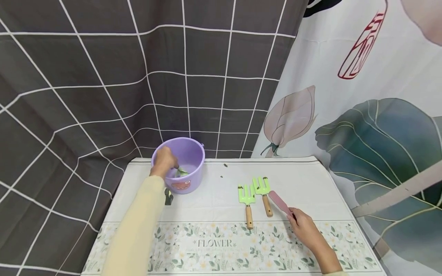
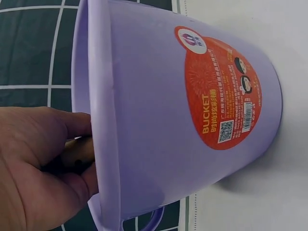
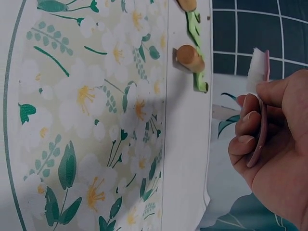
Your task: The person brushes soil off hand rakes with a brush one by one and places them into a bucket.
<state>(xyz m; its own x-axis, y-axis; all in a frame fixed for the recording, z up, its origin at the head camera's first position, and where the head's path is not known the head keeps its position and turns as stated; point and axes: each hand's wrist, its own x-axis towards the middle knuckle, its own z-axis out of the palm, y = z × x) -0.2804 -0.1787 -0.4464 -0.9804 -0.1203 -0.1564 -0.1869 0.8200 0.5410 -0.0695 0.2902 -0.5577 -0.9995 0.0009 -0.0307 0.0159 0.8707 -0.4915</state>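
A purple plastic bucket (image 1: 195, 178) stands upright at the back left of the table. My left hand (image 1: 164, 159) reaches over its rim and grips a wooden-handled garden tool; the handle (image 2: 79, 153) shows between fingers and thumb. Inside the bucket a green piece (image 1: 181, 173), probably the tool's head, is partly visible. At the right, my right hand (image 1: 305, 228) holds a pink brush (image 1: 279, 202) by its handle, its white bristles (image 3: 258, 67) visible in the right wrist view. Two green garden hand forks (image 1: 246, 197) with wooden handles lie left of the brush, dark bits on their tines.
A small dark object (image 1: 168, 197) lies against the bucket's near left side. Dark crumbs (image 1: 225, 165) are on the white tablecloth (image 1: 214, 203) behind the forks. A grey gridded curtain (image 1: 207, 92) hangs behind the table, with a floral one (image 1: 297, 122) at the right.
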